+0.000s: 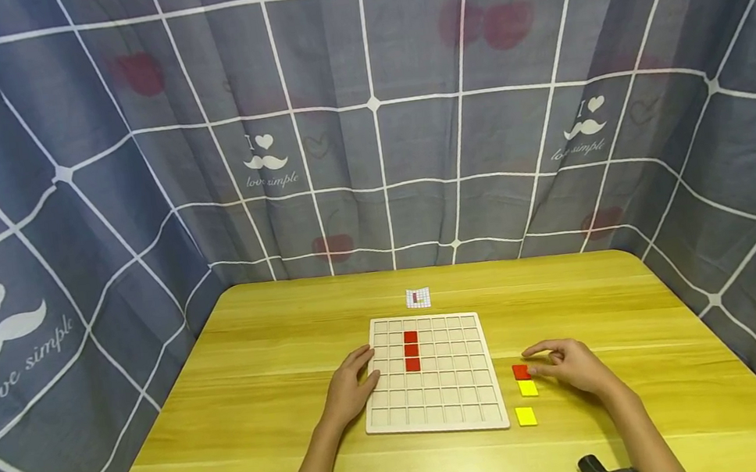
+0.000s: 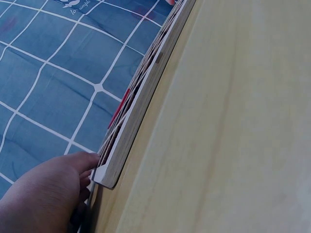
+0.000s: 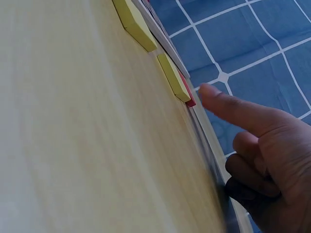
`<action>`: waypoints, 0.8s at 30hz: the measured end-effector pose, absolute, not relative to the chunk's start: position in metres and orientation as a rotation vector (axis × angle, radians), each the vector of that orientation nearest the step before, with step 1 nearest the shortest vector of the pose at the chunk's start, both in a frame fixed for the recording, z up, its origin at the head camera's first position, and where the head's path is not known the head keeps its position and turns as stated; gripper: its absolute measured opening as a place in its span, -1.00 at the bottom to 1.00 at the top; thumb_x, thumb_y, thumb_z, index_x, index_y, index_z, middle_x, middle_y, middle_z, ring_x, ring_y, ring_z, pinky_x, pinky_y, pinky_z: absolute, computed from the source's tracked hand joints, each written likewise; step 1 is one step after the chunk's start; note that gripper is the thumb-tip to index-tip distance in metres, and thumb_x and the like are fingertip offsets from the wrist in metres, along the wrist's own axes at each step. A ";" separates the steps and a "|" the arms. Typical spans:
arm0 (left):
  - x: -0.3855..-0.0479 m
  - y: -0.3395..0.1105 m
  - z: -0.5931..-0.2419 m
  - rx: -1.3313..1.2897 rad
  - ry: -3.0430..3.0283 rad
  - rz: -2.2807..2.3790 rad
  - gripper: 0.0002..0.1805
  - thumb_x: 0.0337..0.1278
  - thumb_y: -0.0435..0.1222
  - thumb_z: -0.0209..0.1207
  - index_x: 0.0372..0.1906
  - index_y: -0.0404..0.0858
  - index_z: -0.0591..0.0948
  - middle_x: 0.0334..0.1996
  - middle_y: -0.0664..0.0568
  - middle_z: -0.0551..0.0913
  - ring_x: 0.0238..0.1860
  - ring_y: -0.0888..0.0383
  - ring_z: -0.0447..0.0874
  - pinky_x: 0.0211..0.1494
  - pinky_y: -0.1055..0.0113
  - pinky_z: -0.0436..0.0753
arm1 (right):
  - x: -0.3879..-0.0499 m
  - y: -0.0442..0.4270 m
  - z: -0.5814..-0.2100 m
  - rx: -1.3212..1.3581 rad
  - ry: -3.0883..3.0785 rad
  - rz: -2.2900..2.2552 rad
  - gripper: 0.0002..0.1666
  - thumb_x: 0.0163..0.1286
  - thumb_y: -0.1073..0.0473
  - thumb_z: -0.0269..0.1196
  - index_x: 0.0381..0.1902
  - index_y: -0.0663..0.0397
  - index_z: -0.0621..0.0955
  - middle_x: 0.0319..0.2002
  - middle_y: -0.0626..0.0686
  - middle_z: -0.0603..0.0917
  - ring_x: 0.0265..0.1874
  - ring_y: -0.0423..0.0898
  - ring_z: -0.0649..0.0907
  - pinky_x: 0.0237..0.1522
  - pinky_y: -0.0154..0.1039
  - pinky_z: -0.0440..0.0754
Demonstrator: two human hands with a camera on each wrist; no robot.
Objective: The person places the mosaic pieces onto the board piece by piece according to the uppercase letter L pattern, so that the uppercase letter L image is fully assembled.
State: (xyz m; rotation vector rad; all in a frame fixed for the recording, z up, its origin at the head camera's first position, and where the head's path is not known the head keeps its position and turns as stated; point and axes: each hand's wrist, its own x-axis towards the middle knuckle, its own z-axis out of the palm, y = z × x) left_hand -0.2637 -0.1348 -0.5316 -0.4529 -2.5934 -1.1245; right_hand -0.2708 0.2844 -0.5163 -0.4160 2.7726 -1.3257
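A pale wooden grid board lies on the table, with three red square tiles in a column in its cells. My left hand rests at the board's left edge; its thumb touches the rim in the left wrist view. To the right of the board lie a loose red tile and two yellow tiles. My right hand is over the red tile, thumb tip at its right edge and index finger extended. Whether the thumb touches the tile I cannot tell. Nothing is held in this hand.
Behind the board lies a small white pattern card with a printed grid. The yellow wooden table is enclosed by a grey-blue checked curtain at the back and sides. Black straps sit on both wrists.
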 end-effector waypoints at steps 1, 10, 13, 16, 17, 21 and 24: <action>-0.264 -0.135 -0.531 -0.452 -2.592 -1.123 -0.53 0.14 -0.29 0.18 0.15 -0.38 0.48 0.18 -0.12 0.43 0.21 -0.10 0.35 0.22 0.01 0.35 | -0.270 0.284 -0.517 -0.433 2.768 -1.313 -0.65 0.05 -0.07 0.39 -0.19 -0.14 0.68 -0.76 -0.11 0.21 -0.78 -0.27 0.16 -0.74 -0.39 0.19; -0.264 -0.135 -0.532 -0.445 -2.592 -1.136 -0.54 0.14 -0.28 0.18 0.15 -0.36 0.49 0.18 -0.12 0.43 0.21 -0.09 0.36 0.22 0.03 0.35 | -0.270 0.283 -0.519 -0.467 2.808 -1.241 -0.67 0.08 -0.07 0.37 -0.19 -0.13 0.68 -0.75 -0.12 0.21 -0.76 -0.27 0.16 -0.70 -0.38 0.18; -0.263 -0.135 -0.532 -0.439 -2.593 -1.139 -0.53 0.14 -0.28 0.19 0.15 -0.36 0.49 0.19 -0.11 0.43 0.21 -0.09 0.35 0.23 0.03 0.35 | -0.270 0.283 -0.520 -0.452 2.820 -1.242 -0.66 0.07 -0.08 0.37 -0.20 -0.13 0.69 -0.75 -0.13 0.20 -0.75 -0.28 0.15 -0.69 -0.39 0.16; -0.263 -0.135 -0.532 -0.437 -2.595 -1.131 -0.54 0.14 -0.28 0.19 0.15 -0.36 0.49 0.19 -0.11 0.43 0.22 -0.09 0.35 0.23 0.03 0.34 | -0.270 0.282 -0.521 -0.458 2.817 -1.236 -0.64 0.05 -0.11 0.38 -0.19 -0.14 0.68 -0.75 -0.13 0.20 -0.76 -0.27 0.14 -0.69 -0.39 0.16; -0.263 -0.135 -0.532 -0.435 -2.597 -1.129 -0.54 0.14 -0.28 0.19 0.15 -0.35 0.49 0.19 -0.10 0.43 0.22 -0.09 0.35 0.23 0.03 0.34 | -0.270 0.282 -0.521 -0.457 2.817 -1.233 -0.64 0.04 -0.11 0.38 -0.19 -0.16 0.68 -0.75 -0.13 0.20 -0.76 -0.27 0.14 -0.69 -0.40 0.16; -0.263 -0.135 -0.531 -0.435 -2.596 -1.134 -0.54 0.14 -0.28 0.19 0.15 -0.36 0.49 0.19 -0.10 0.43 0.22 -0.08 0.35 0.23 0.02 0.34 | -0.270 0.281 -0.522 -0.485 2.838 -1.220 -0.67 0.06 -0.10 0.37 -0.20 -0.19 0.67 -0.76 -0.13 0.21 -0.76 -0.27 0.14 -0.69 -0.40 0.16; -0.264 -0.135 -0.532 -0.444 -2.591 -1.134 -0.54 0.14 -0.28 0.19 0.15 -0.37 0.49 0.18 -0.11 0.44 0.21 -0.09 0.35 0.23 0.02 0.35 | -0.272 0.279 -0.523 -0.508 2.889 -1.208 -0.70 0.08 -0.08 0.36 -0.21 -0.19 0.68 -0.76 -0.15 0.21 -0.76 -0.29 0.14 -0.69 -0.41 0.14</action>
